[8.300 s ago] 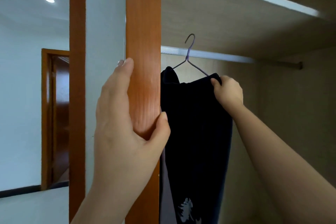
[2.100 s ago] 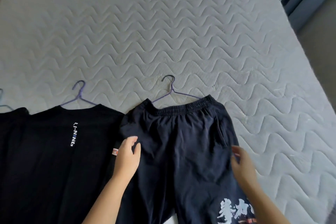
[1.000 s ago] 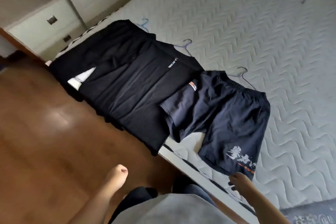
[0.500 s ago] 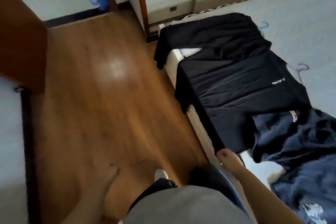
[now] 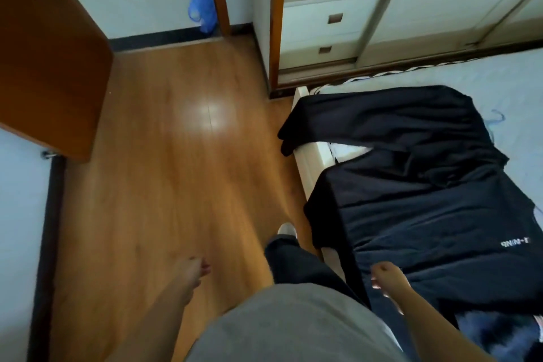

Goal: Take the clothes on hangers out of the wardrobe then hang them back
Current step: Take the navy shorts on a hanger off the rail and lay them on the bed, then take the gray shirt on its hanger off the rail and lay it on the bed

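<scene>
Loosely curled and empty, left hand (image 5: 192,272) and right hand (image 5: 388,276) hung near the bed (image 5: 308,161); clothes (image 5: 426,200) lay on it, apparently none yet rehung.

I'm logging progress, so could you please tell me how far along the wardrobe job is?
Done: the black garment, the black T-shirt with white lettering and the navy shorts lie out on the mattress, a hanger hook showing by the first. In hand: nothing; the left hand and right hand are empty. Left: hanging all three back in the wardrobe.
</scene>
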The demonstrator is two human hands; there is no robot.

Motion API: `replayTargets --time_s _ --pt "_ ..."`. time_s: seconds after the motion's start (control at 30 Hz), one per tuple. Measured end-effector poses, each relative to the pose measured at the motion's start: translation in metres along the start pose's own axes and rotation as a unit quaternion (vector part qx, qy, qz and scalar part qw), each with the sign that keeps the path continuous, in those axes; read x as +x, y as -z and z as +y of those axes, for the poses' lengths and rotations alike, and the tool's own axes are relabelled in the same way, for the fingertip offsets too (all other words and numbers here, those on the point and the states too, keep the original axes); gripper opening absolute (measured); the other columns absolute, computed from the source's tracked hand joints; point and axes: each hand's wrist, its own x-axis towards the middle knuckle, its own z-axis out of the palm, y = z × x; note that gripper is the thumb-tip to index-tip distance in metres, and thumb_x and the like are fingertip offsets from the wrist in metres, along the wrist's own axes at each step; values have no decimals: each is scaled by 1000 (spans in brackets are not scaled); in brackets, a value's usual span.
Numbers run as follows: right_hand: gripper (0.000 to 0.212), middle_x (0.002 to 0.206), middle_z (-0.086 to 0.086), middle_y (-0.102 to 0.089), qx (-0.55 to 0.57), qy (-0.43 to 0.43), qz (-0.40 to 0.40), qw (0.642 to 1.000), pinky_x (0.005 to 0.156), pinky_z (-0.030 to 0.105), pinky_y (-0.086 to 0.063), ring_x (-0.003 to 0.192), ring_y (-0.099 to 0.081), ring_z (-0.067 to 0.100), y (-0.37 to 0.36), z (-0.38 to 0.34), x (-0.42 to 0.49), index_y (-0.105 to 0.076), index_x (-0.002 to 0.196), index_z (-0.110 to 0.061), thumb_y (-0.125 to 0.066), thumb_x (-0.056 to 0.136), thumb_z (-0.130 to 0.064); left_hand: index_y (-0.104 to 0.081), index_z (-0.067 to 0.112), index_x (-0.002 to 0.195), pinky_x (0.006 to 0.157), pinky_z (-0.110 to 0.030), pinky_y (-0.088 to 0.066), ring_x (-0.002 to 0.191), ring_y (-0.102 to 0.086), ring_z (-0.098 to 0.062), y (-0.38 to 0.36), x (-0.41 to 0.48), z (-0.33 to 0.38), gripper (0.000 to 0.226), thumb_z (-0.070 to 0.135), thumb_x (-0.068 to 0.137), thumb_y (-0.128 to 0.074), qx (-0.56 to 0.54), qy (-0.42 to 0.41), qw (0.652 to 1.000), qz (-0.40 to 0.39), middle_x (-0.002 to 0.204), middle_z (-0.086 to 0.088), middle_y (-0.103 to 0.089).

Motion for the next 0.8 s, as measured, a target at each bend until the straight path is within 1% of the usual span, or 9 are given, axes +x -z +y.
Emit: replayTargets --time_s 0.03,0.1,0.2,0.27,0.37,0.47,0.6,0.73,0.8 --pt "29 60 13 -44 -3 -1 0 1000 52 27 -32 61 -44 22 9 -19 9 -45 58 -9 -43 86 -1 -53 2 108 71 -30 -36 78 -56 -18 -7 6 24 24 16 96 -39 20 -21 1000 3 93 -10 -58" --pt "24 66 13 -49 5 11 -6 1000 49 23 -35 65 -47 23 25 -66 31 -48 65 -8 -43 88 -4 -51 -1 115 74 -31 -36 87 -55 -21 -19 11 83 30 18 97 -38 57 -45 997 4 87 -7 -57" --pt "25 72 16 -52 -2 50 -23 999 59 29 -35 69 -49 23 41 -142 68 -48 65 -8 -43 89 -6 -49 1 120 75 -29 -39 89 -55 -20 -34 23 168 32 20 97 -39 77 -105 991 6 99 -10 -58" --pt "23 74 15 -53 7 57 -33 998 55 27 -32 70 -50 23 42 -194 81 -52 69 -4 -43 90 -6 -52 4 116 69 -26 -40 88 -57 -19 -39 33 205 28 20 97 -39 92 -136 986 -13 102 -9 -58" --pt "17 78 9 -60 66 70 -35 995 52 24 -33 66 -53 20 34 -268 102 -58 90 -2 -44 91 -11 -56 12 99 65 -23 -40 86 -58 -19 -39 45 256 17 20 96 -41 102 -172 980 -21 94 -5 -61" --pt "11 83 8 -64 109 108 -30 988 55 23 -36 68 -56 16 23 -350 118 -57 91 -10 -46 92 -12 -55 13 103 68 -24 -42 86 -58 -17 -27 69 312 16 18 96 -41 129 -195 972 -17 93 -3 -61" --pt "11 83 4 -65 152 157 0 976 60 22 -38 72 -59 15 23 -457 125 -57 95 -12 -46 93 -12 -54 16 108 90 -33 -44 103 -56 -22 2 99 420 18 20 95 -43 210 -298 931 -1 108 -5 -60" --pt "15 93 8 -64 177 227 46 957 64 22 -41 78 -60 15 43 -569 122 -56 87 -22 -47 92 -11 -55 17 112 76 -19 -41 99 -55 -15 17 106 557 20 22 95 -44 242 -421 874 -14 98 6 -54" --pt "11 95 4 -64 164 275 82 944 64 22 -42 80 -61 12 64 -623 118 -56 95 -20 -48 92 -13 -55 20 112 79 -19 -42 100 -56 -12 13 101 622 21 26 94 -45 243 -478 844 -10 100 8 -56"
